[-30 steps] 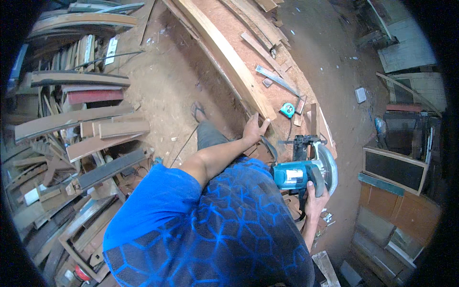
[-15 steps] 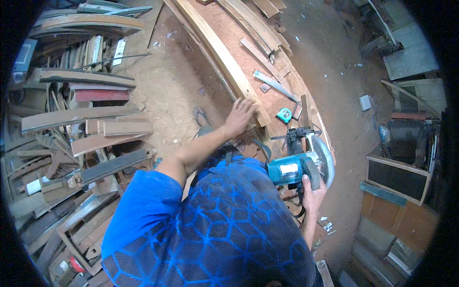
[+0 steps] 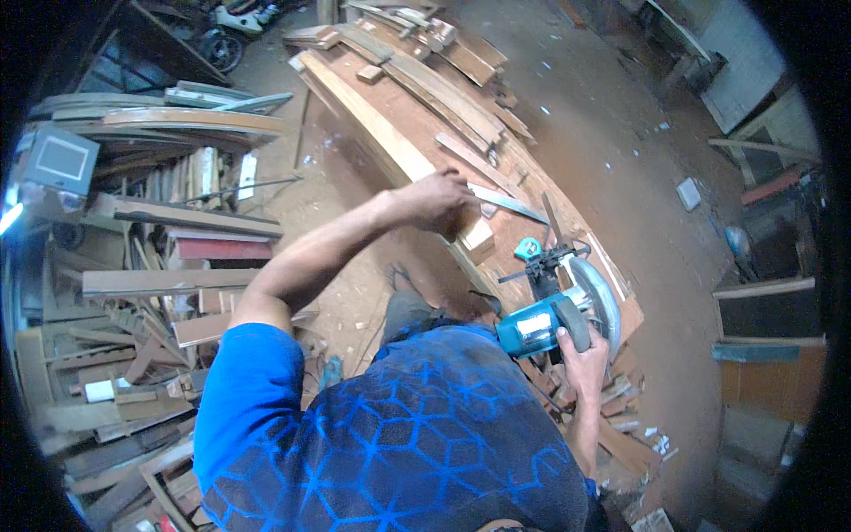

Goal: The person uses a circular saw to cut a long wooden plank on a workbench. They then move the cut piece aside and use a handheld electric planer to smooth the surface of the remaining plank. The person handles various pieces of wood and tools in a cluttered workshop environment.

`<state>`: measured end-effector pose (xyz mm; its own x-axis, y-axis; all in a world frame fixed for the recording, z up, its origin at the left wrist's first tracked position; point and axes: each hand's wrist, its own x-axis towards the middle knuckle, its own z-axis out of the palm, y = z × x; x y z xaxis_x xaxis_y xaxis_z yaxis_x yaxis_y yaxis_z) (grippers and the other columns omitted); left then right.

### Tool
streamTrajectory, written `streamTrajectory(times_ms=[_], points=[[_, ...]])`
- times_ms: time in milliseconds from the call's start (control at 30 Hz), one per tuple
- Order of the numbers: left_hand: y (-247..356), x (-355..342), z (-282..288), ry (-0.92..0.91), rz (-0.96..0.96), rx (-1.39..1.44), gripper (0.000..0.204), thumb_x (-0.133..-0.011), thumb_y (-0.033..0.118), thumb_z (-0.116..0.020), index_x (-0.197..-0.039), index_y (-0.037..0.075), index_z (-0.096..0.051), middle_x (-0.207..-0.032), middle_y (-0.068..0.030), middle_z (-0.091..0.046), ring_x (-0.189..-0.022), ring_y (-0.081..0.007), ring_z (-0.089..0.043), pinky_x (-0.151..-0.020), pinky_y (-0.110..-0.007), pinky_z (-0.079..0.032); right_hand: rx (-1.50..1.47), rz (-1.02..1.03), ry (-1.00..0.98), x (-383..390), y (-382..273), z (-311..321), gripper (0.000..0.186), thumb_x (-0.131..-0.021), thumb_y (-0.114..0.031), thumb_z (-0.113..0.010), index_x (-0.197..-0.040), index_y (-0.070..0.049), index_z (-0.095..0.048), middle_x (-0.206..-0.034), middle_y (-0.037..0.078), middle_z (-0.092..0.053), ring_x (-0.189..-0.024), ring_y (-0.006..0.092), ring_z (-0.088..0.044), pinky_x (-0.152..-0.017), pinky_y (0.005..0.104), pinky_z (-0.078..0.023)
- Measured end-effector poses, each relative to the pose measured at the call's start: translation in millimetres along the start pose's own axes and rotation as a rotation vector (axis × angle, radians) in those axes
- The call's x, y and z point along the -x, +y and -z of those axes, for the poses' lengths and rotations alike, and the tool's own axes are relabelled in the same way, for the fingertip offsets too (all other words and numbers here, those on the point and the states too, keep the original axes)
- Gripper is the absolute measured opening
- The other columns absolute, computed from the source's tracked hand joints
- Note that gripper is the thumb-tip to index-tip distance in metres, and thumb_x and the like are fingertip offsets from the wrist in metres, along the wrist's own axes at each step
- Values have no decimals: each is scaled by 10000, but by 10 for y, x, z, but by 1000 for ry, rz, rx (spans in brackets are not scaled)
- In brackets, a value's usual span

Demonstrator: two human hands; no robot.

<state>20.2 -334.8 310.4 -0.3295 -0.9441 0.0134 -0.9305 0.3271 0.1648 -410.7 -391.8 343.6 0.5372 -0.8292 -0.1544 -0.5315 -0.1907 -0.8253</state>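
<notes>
My right hand (image 3: pixel 585 353) is wrapped around the rear handle of a teal circular saw (image 3: pixel 534 327), its round guard on the right. The saw sits at the near end of a long wooden workbench (image 3: pixel 387 107). My left hand (image 3: pixel 441 203) is over a pale timber beam (image 3: pixel 396 135) near its close end. Its fingers curl downward, and whatever they may hold is hidden beneath. Beside that hand a metal ruler (image 3: pixel 510 203) lies on the bench, its far end partly covered. A teal tape measure (image 3: pixel 528 249) rests between the ruler and the saw.
Long boards (image 3: pixel 432 86) lie along the bench's right side, with a small wood block (image 3: pixel 370 74) farther up. Stacked timber offcuts (image 3: pixel 191 284) fill the left. Framed panels (image 3: pixel 764 312) stand on the right. Scraps (image 3: pixel 625 443) litter the floor near the saw, and a motorbike (image 3: pixel 232 35) stands far back.
My left hand has risen from lying on the beam, and its fingers have curled. The view has shifted, showing more of the far bench. The saw stays in my right hand.
</notes>
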Motion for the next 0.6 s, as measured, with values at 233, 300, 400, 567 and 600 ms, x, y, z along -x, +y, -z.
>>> streamTrajectory(times_ms=[233, 300, 400, 567, 600], points=[[-66, 446, 2227, -141, 209, -227, 668, -661, 323, -905, -1267, 216, -646, -1204, -132, -612, -1211, -351, -552, -1030, -481, -468, -28, 109, -92, -385, 20, -171, 347, -875, -262, -764, -1050, 35, -722, -862, 155, -737, -769, 237, -676, -751, 392, -518], [3, 444, 2657, -190, 269, -235, 713, -659, 291, -914, -1304, 179, -632, -1171, -145, -672, -1131, -371, -642, -967, -473, -524, -53, 115, -97, -441, 34, -209, 340, -874, -249, -764, -1054, 36, -723, -854, 151, -735, -764, 225, -672, -748, 389, -518], [-131, 795, 2972, -24, 125, -232, 784, -627, 179, -927, -1344, 108, -617, -1229, -176, -686, -1130, -395, -653, -972, -474, -530, -58, 151, -152, -531, 26, -293, 332, -870, -237, -766, -1056, 35, -726, -847, 144, -734, -759, 211, -667, -747, 381, -519], [-72, 817, 3180, -36, 126, -202, 787, -611, 175, -937, -1330, 99, -625, -1235, -176, -683, -1166, -380, -637, -987, -467, -524, -30, 216, -128, -601, 18, -355, 336, -864, -242, -774, -1053, 32, -731, -847, 145, -734, -749, 211, -668, -743, 374, -523], [-54, 778, 3210, -27, 74, -162, 777, -619, 187, -929, -1330, 103, -626, -1239, -181, -680, -1156, -389, -640, -974, -476, -526, -38, 210, -133, -611, 2, -364, 336, -862, -242, -774, -1054, 31, -732, -843, 146, -733, -746, 214, -668, -740, 377, -524]])
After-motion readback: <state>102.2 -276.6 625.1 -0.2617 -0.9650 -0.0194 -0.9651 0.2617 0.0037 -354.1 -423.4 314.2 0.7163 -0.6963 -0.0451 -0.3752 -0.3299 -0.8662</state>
